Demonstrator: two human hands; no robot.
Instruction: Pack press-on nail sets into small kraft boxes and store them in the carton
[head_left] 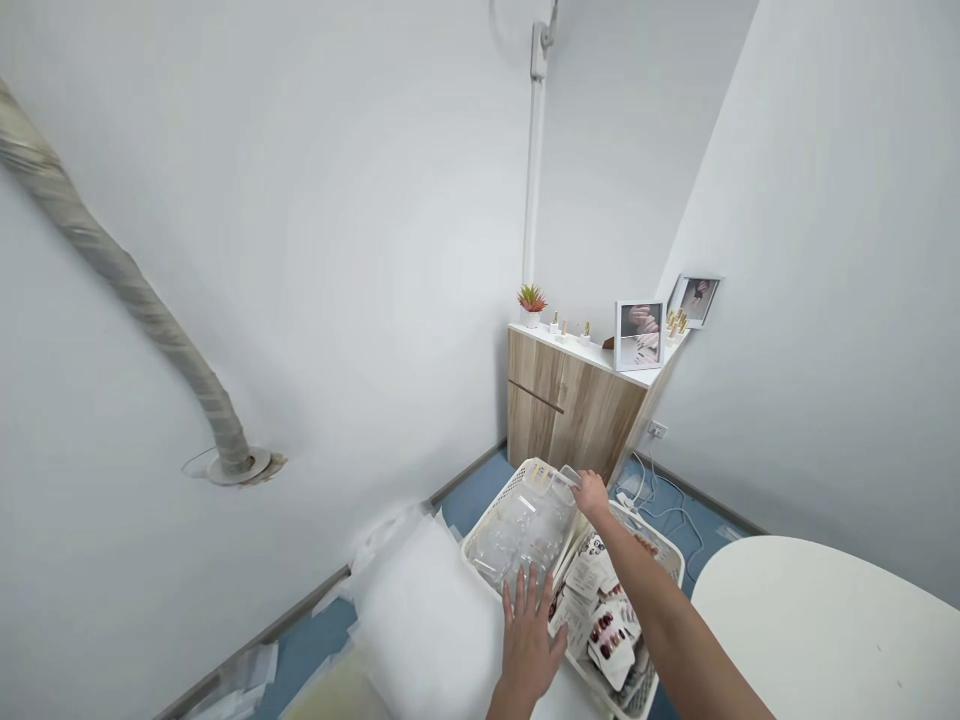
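Note:
A white plastic basket point(487, 520) holds a pile of clear plastic boxes point(525, 530). At its far right corner my right hand point(592, 495) grips a small clear plastic box point(568, 478) by its edge. My left hand point(529, 640) is spread open with the palm down at the near end of this basket, its fingertips by the clear boxes. I cannot tell whether they touch. To the right stands a second white basket point(671, 553), filled with cards of press-on nails point(611, 635) and partly covered by my right forearm.
White sheeting point(427, 610) lies left of the baskets. A white round-edged table point(825, 620) is at the right. Behind stands a wooden cabinet point(577, 395) with a picture frame point(640, 335) and a potted plant point(532, 303) on top. Cables point(675, 510) trail over the blue floor.

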